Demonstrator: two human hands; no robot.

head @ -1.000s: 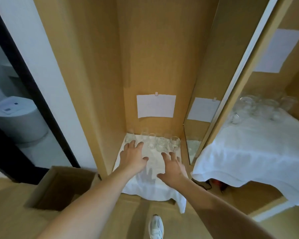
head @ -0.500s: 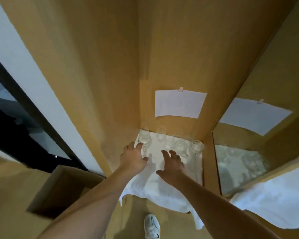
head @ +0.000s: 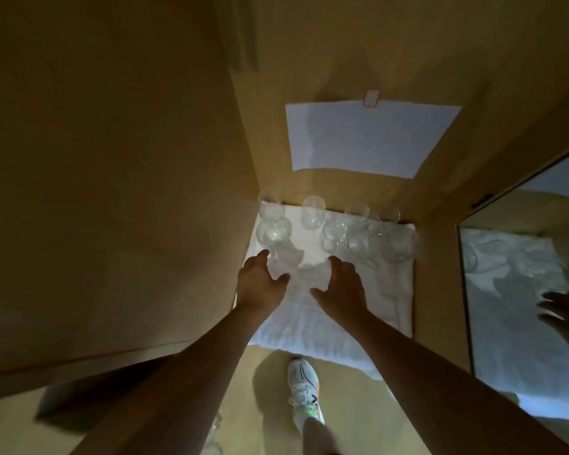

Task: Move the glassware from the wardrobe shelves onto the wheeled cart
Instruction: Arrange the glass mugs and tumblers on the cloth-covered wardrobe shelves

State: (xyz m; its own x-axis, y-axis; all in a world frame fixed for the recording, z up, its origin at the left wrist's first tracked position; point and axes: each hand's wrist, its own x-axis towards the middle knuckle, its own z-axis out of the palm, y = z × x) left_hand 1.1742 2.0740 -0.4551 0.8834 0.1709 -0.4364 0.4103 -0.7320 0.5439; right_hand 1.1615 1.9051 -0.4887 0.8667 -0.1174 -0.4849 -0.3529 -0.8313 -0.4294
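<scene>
Reaching into the wardrobe, both hands, left [head: 263, 284] and right [head: 340, 290], hang spread, empty, near upright glasses [head: 274, 233] on cloth [head: 385, 290].

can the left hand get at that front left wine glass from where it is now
Probably yes. The left hand is already beside the stem of the front left wine glass on the white cloth, fingers open, with nothing between them.
</scene>
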